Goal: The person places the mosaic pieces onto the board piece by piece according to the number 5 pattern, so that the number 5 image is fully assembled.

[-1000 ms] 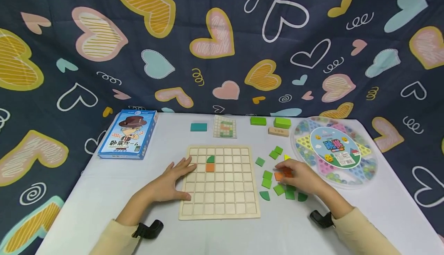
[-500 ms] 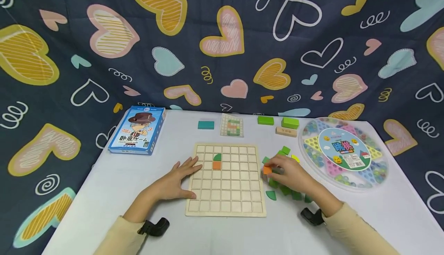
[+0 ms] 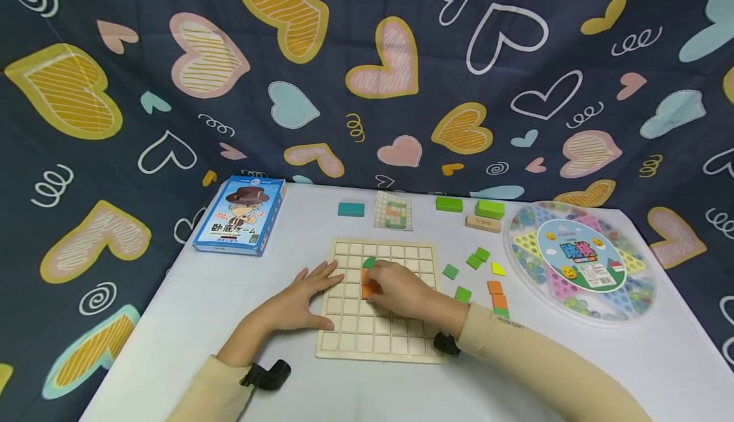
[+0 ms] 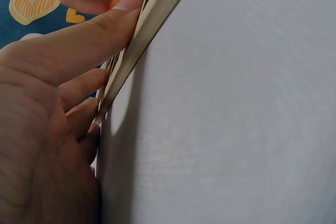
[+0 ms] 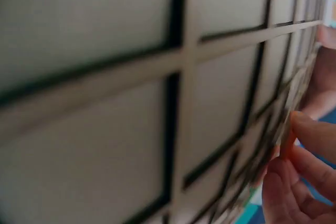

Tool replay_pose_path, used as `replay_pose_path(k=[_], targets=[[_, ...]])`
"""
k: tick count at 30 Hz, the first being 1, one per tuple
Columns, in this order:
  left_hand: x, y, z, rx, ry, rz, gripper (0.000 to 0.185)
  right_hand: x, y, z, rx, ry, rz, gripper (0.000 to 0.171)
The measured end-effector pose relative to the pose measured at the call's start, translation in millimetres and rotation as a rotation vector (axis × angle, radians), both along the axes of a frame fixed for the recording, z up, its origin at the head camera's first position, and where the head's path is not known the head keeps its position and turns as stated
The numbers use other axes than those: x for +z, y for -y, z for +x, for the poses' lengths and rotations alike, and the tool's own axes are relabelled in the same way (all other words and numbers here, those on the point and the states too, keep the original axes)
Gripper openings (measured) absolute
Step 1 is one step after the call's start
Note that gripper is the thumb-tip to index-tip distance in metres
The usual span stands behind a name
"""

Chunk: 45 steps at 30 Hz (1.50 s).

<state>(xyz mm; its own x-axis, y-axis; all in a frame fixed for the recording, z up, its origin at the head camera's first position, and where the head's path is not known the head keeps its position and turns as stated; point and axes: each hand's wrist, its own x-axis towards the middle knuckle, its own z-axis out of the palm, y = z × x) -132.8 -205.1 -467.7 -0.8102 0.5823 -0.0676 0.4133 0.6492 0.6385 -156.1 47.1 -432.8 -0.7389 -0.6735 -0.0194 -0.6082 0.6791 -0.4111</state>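
Over from the loose pieces beside it, the right hand now sits on the wooden grid board, fingers curled round an orange tile below the green piece. Flat-fingered, the left hand rests on the board's left edge
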Motion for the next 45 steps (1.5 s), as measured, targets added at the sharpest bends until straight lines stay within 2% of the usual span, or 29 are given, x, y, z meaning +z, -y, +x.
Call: replay_pose_path(k=[5,10,15,18,21,24,26,30,32,34,37,40,45], targets=[[2.9,-5.8,-4.4,-0.014,-0.002,-0.013,0.093,-4.4,1.6,-3.0,-0.033,0.016,0.057,0.020],[4.5,-9.1,-10.2,-0.017,-0.015,-0.019,0.093,-2.5,0.6,-6.2,-0.061,-0.005,0.035,0.019],[3.2,-11.1,-11.6,-0.017,-0.015,-0.013,0.092,-0.3,-2.8,-7.2,-0.080,0.046,-0.005,0.026],[1.4,-8.8,-7.5,-0.006,0.001,-0.013,0.093,0.2,-11.4,-4.6,-0.095,0.101,-0.087,0.029],[0.2,-3.1,-1.8,0.021,0.012,-0.013,0.094,0.5,-31.5,-1.3,-0.109,0.168,-0.228,0.031],[0.8,2.7,2.0,0.042,0.011,-0.005,0.094,-0.4,-67.8,2.4,-0.133,0.207,-0.359,0.035],[1.3,4.7,2.3,0.040,0.004,-0.005,0.094,-2.5,-99.4,6.0,-0.177,0.196,-0.402,0.036],[2.8,6.7,2.0,0.033,0.002,-0.006,0.095,-10.0,-162.8,12.5,-0.333,0.132,-0.389,0.033],[3.3,8.0,2.3,0.038,-0.001,0.001,0.095,-13.8,-186.5,12.8,-0.418,0.113,-0.359,0.031],[3.2,9.3,2.7,0.041,-0.011,0.008,0.094,-16.8,-202.6,10.9,-0.467,0.118,-0.332,0.029],[1.4,9.6,2.5,0.040,-0.018,0.028,0.094,-19.9,-213.8,6.2,-0.470,0.146,-0.281,0.028],[-2.9,6.5,1.1,0.031,-0.024,0.044,0.093,-20.4,-217.5,3.2,-0.425,0.155,-0.233,0.027],[-8.9,-0.7,-2.8,0.020,-0.032,0.047,0.093,-17.3,-222.4,4.7,-0.397,0.131,-0.194,0.028]])
